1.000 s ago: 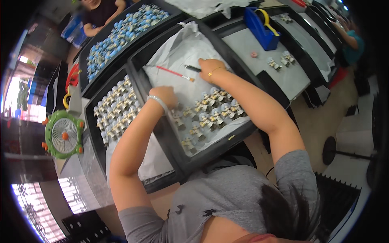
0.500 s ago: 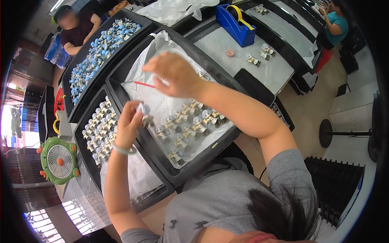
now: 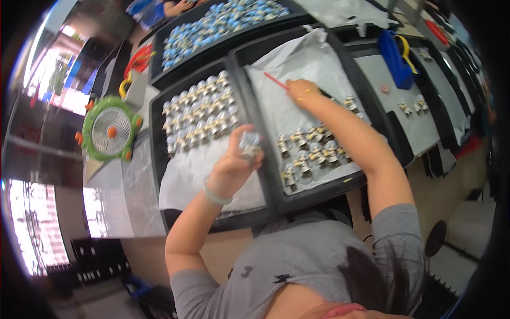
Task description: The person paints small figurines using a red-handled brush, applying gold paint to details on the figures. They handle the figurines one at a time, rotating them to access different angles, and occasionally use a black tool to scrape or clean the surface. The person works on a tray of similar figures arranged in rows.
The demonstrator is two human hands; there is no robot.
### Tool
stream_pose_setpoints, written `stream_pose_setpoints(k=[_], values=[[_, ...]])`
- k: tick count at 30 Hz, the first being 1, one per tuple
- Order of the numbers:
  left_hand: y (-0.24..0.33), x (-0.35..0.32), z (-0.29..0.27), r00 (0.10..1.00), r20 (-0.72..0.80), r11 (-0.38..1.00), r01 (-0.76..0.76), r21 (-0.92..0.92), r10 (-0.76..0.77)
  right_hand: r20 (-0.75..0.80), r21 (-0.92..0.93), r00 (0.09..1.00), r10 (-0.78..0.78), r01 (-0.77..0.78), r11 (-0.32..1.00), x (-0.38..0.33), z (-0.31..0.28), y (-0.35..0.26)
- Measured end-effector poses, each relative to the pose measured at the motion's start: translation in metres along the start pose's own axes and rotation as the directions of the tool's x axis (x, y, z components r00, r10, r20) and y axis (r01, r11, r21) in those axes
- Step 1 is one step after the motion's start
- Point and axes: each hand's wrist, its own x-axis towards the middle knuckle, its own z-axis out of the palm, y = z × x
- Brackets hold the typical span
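My left hand (image 3: 234,166) is raised over the near part of the left tray (image 3: 156,143), its fingers closed round a small figurine (image 3: 249,143) with a pale blue top; motion blurs it. In the right tray (image 3: 279,199), my right hand (image 3: 302,92) is down at the white paper, fingers bent together on the lower end of a thin red stick (image 3: 275,81). The fingertips are partly hidden. A dark slim piece shows just beside that hand. Several similar figurines (image 3: 303,162) stand on the paper nearer me, below my right forearm.
Rows of figurines (image 3: 199,109) fill the left tray's far half. Behind is a black tray heaped with blue-and-white pieces (image 3: 223,26), a person's hands at its edge. A green fan (image 3: 110,130) stands left; a blue tape dispenser (image 3: 396,61) and a few figurines (image 3: 413,106) are right.
My right hand has come down from above the paper onto the red stick. My left hand, still holding the figurine, has turned over the left tray. The whole view has shifted.
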Motion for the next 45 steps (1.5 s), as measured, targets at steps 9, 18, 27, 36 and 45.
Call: stream_pose_setpoints(k=[9,18,27,36,45], values=[[-0.002,-0.007,0.006,0.990,0.059,0.923,-0.138,0.360,0.125,-0.248,0.876,0.966,-0.066,0.253,0.410,-0.066,-0.083,-0.031],[-0.007,0.000,0.002,0.966,0.122,0.870,-0.256,0.421,0.226,-0.344,0.935,0.934,-0.099,0.351,0.057,-0.115,-0.107,-0.043],[-0.007,0.003,-0.003,0.946,0.176,0.729,-0.322,0.604,0.271,-0.428,0.894,0.900,-0.078,0.435,0.107,-0.127,-0.104,-0.042],[-0.016,-0.005,-0.006,0.921,0.209,0.424,-0.342,0.838,0.328,-0.456,0.877,0.882,-0.118,0.468,0.110,-0.131,-0.104,-0.042],[-0.013,-0.002,-0.001,0.835,0.291,0.121,-0.387,0.914,0.467,-0.467,0.866,0.877,-0.117,0.480,0.142,-0.131,-0.101,-0.044]])
